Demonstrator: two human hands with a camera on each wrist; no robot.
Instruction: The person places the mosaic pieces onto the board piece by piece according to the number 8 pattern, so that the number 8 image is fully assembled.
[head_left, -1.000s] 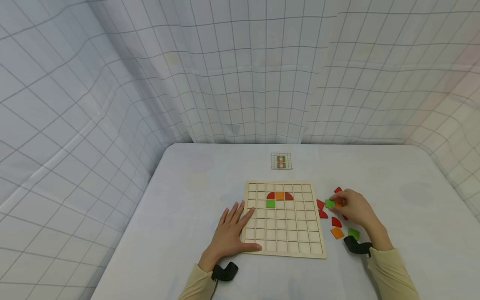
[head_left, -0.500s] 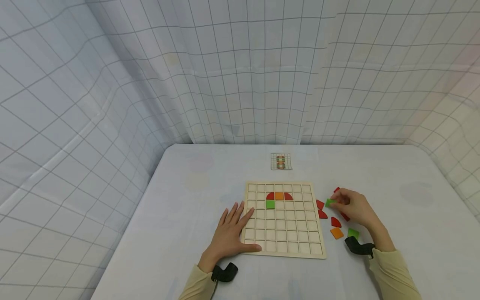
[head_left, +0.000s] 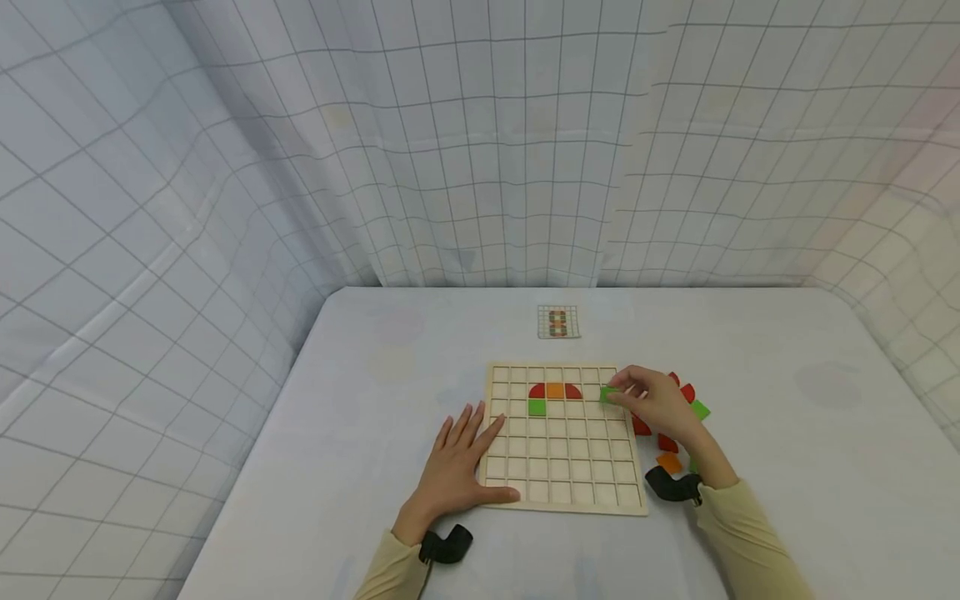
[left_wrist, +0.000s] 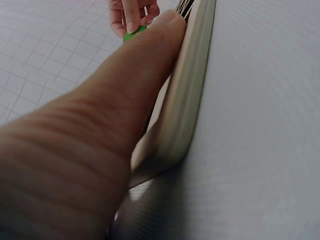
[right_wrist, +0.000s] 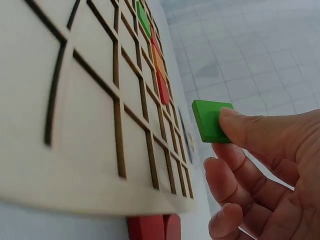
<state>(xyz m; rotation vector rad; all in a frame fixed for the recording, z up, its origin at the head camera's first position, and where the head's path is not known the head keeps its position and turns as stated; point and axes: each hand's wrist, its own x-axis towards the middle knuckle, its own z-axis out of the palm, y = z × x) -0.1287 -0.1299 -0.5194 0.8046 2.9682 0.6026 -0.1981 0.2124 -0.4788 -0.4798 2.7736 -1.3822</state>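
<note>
Pinched in the right hand [head_left: 666,407], a green tile [right_wrist: 207,120] has moved from beyond the right edge of the grid board [head_left: 560,471] to above its right-hand cells; the left hand [head_left: 452,472] still rests, fingers spread, on its left edge.

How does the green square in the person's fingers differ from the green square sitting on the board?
The held green square is pinched in the right hand; the placed green square is untouched.
The held one is raised above the board; the placed one lies flat in a cell.
In the head view, the held one is toward the board's right edge, the placed one left of centre.
Both are green and square.
</note>
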